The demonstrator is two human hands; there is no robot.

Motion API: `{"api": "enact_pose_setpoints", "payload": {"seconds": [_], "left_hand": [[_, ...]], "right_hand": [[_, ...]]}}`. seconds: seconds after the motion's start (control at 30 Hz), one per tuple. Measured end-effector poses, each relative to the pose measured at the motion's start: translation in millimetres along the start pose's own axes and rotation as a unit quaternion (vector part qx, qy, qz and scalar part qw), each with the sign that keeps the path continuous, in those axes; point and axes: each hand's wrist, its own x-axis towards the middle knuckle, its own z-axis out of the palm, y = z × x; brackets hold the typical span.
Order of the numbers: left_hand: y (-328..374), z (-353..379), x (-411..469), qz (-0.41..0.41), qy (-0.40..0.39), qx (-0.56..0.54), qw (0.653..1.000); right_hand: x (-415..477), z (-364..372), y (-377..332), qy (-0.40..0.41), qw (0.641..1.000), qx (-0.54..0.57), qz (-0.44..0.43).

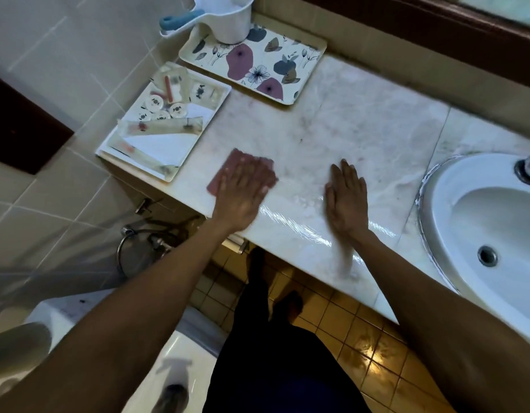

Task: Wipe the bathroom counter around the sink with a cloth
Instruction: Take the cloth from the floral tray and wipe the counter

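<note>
A dusky pink cloth (233, 163) lies flat on the pale marble counter (362, 126) near its front left edge. My left hand (242, 192) presses flat on top of the cloth, fingers spread. My right hand (347, 198) rests palm down on the bare counter a little to the right, fingers together, holding nothing. The white sink (481, 222) is set into the counter at the far right, with a metal tap (528, 168) at its back. The counter front looks wet and shiny.
A white tray of small toiletries (165, 126) sits at the counter's left end. Behind it a floral tray (257, 64) carries a white scoop jug (225, 16) with a blue handle. A toilet (156, 353) and hose lie below left; yellow floor tiles beneath.
</note>
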Motion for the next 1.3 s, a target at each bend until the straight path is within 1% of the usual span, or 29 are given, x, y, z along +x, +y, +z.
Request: {"api": "enact_pose_setpoints", "payload": {"seconds": [0.03, 0.07, 0.13, 0.2, 0.3, 0.4, 0.43, 0.47, 0.5, 0.57, 0.63, 0.73, 0.77, 0.8, 0.87, 0.93, 1.03, 1.07, 1.1, 1.17, 1.23, 1.3], "left_hand": [[-5, 1, -12, 0.05, -0.014, 0.014, 0.999], [-14, 0, -23, 0.081, -0.024, 0.024, 0.996], [-36, -6, -39, 0.099, -0.03, 0.035, 0.994], [-57, -14, -39, 0.066, -0.028, 0.041, 0.997], [-67, -22, -3, -0.023, -0.027, 0.023, 0.999], [-40, -22, 47, -0.108, -0.009, -0.009, 0.994], [-25, -19, 60, -0.118, -0.005, -0.014, 0.993], [-6, -17, 68, -0.111, -0.003, -0.015, 0.994], [13, -14, 73, -0.088, -0.006, -0.014, 0.996], [48, -6, 67, -0.014, -0.022, -0.02, 0.999], [63, 2, 43, 0.06, -0.039, -0.011, 0.997], [35, 5, -5, 0.163, -0.045, 0.051, 0.984], [17, 2, -15, 0.179, -0.05, 0.065, 0.98], [-1, -3, -22, 0.177, -0.055, 0.07, 0.98], [-32, -13, -19, 0.127, -0.063, 0.063, 0.988], [-45, -18, 0, 0.05, -0.075, 0.041, 0.995], [-23, -13, 36, -0.056, -0.067, 0.009, 0.996], [-7, -11, 47, -0.077, -0.06, 0.002, 0.995], [10, -6, 58, -0.08, -0.051, 0.002, 0.995], [45, 4, 71, -0.033, -0.046, 0.019, 0.998], [83, 16, 71, 0.057, -0.069, 0.032, 0.995], [123, 29, 55, 0.128, -0.071, 0.015, 0.989]], "right_hand": [[0, 2, -1, 0.005, 1.0, -0.007, 0.003], [0, 3, -1, 0.008, 1.0, -0.012, 0.006], [-1, 4, -2, 0.009, 1.0, -0.017, 0.011], [-1, 3, -2, 0.011, 1.0, -0.021, 0.012], [-1, 2, -2, 0.011, 0.999, -0.025, 0.017], [0, 3, -3, 0.015, 0.999, -0.022, 0.019], [0, 3, -3, 0.013, 0.999, -0.023, 0.019], [-1, 3, -3, 0.01, 0.999, -0.024, 0.019], [-1, 3, -3, 0.006, 1.0, -0.023, 0.019], [-1, 1, -2, 0.004, 1.0, -0.016, 0.015], [0, -2, -1, 0.001, 1.0, -0.004, 0.009], [-3, -8, 2, -0.011, 1.0, 0.013, 0.005], [-5, -9, 4, -0.01, 1.0, 0.014, 0.002], [-8, -11, 6, -0.011, 1.0, 0.015, -0.003], [-10, -12, 10, -0.017, 1.0, 0.021, -0.016], [-9, -18, 16, -0.028, 0.998, 0.042, -0.028], [-9, -35, 34, -0.029, 0.997, 0.066, -0.035], [-11, -43, 42, -0.017, 0.997, 0.065, -0.027], [-16, -53, 52, 0.0, 0.998, 0.06, -0.017], [-33, -70, 69, 0.033, 0.999, 0.043, 0.005], [-52, -80, 86, 0.06, 0.998, 0.013, 0.035], [-66, -86, 101, 0.083, 0.994, -0.02, 0.074]]}}
